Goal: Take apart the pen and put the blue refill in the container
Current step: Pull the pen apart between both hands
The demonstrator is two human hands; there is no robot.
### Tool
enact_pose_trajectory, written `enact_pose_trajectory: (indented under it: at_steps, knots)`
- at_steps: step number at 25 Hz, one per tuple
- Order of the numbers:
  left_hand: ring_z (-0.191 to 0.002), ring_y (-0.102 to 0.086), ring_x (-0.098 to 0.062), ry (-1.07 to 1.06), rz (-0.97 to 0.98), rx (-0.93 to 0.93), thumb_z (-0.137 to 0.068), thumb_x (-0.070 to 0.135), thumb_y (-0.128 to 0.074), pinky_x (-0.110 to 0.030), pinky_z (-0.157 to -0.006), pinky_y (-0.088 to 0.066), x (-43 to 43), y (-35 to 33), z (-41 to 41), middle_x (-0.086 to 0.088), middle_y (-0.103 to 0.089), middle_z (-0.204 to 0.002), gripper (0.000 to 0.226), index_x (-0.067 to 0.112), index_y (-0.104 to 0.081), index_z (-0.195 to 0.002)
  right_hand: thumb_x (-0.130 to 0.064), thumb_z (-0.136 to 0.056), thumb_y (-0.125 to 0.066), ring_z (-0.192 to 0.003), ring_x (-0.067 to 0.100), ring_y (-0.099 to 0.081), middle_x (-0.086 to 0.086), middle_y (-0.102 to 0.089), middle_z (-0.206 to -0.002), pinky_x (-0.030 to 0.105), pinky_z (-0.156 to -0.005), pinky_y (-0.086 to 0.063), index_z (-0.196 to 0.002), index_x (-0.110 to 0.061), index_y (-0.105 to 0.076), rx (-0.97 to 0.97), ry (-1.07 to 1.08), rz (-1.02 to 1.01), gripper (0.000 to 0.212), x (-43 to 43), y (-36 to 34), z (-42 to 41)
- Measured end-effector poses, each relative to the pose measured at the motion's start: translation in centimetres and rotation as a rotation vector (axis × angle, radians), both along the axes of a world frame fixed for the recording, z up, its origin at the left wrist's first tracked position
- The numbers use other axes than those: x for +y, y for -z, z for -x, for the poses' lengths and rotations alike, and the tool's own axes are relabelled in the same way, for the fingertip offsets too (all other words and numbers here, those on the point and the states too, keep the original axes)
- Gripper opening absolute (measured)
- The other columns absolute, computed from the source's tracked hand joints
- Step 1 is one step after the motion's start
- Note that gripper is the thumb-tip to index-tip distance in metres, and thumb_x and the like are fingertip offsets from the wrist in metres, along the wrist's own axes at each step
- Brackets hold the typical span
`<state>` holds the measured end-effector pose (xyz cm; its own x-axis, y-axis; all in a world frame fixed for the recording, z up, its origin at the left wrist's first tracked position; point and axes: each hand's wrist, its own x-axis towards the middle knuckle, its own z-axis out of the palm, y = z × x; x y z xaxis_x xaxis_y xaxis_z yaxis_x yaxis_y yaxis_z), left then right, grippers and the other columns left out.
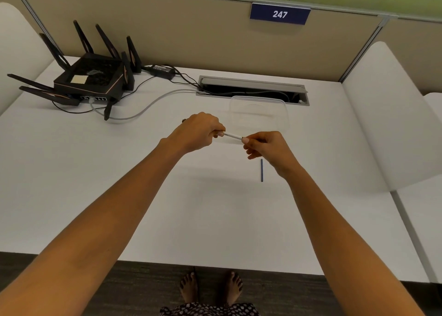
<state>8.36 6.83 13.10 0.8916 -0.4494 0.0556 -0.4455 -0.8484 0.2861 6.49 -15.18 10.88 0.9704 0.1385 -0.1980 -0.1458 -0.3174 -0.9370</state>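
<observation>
Both hands, left hand (203, 130) and right hand (264, 145), pinch the white pen barrel (233, 136) ends; the blue refill (262, 169) lies on the worktop (143, 208). Next, probably: move it into the clear container (259, 112).

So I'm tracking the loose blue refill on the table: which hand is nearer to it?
Right. The right hand hovers just above and beside the blue refill, gripping the pen; the left hand holds the pen's other end, farther left.
</observation>
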Motion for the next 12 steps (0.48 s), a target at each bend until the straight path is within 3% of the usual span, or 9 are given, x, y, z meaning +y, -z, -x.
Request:
enact_pose_trajectory:
  at_steps: [6,12]
  knots:
    - [-0.08,-0.056,-0.021,-0.012,0.011,-0.023,-0.092,0.006,-0.051,-0.026,-0.068,-0.037,0.7,-0.4,-0.1,-0.007,-0.07,-0.095,0.021,0.012,-0.07,-0.098,-0.038,-0.093,-0.062,-0.069,0.02,-0.07,0.016,-0.073,-0.082,0.025,-0.062,-0.058,-0.093,0.001,-0.074,0.119,0.001,-0.139,0.041,-0.5,0.2,0.0]
    - [-0.083,-0.057,-0.021,-0.011,-0.008,0.002,-0.093,0.008,-0.051,-0.026,-0.068,-0.037,0.3,-0.3,0.1,-0.007,-0.069,-0.098,0.021,0.013,-0.069,-0.102,-0.03,-0.096,-0.06,-0.067,0.018,-0.069,0.011,-0.074,-0.08,0.025,-0.062,-0.058,-0.09,-0.009,-0.076,0.082,-0.026,-0.122,0.027,0.4,0.6,0.0]
